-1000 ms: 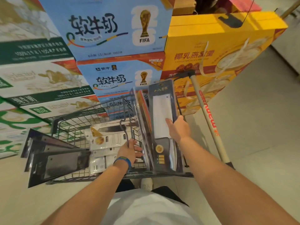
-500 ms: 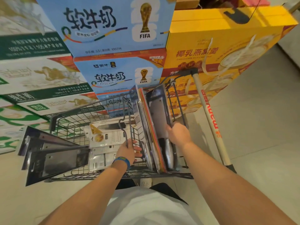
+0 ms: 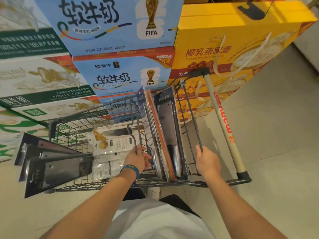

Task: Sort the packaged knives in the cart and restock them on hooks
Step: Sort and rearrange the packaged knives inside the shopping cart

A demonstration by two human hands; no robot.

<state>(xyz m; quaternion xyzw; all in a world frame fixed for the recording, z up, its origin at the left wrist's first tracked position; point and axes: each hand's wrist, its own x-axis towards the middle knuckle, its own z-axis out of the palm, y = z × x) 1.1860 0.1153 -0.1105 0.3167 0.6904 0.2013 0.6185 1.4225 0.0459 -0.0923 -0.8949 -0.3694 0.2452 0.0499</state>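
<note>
A grey wire cart (image 3: 69,118) stands in front of me with packaged knives in it. Several cleaver packs (image 3: 166,116) stand upright on edge at its right side, the nearest one dark with a steel blade showing. White knife packs (image 3: 112,147) lie flat in the middle. Dark packs (image 3: 57,169) stick out over the cart's left edge. My left hand (image 3: 138,161), with a blue wristband, grips a thin wire handle beside the upright packs. My right hand (image 3: 208,163) grips the other wire handle on the right of them.
Stacked milk cartons in blue (image 3: 120,75), green-and-white (image 3: 38,78) and yellow (image 3: 233,54) rise just behind the cart. The cart's cream push bar (image 3: 222,126) with red lettering slants along the right. Pale tiled floor (image 3: 276,135) lies to the right.
My right hand has let go of the dark cleaver pack, which now stands in the upright row, and has moved right onto the wire handle. My left hand stays put.
</note>
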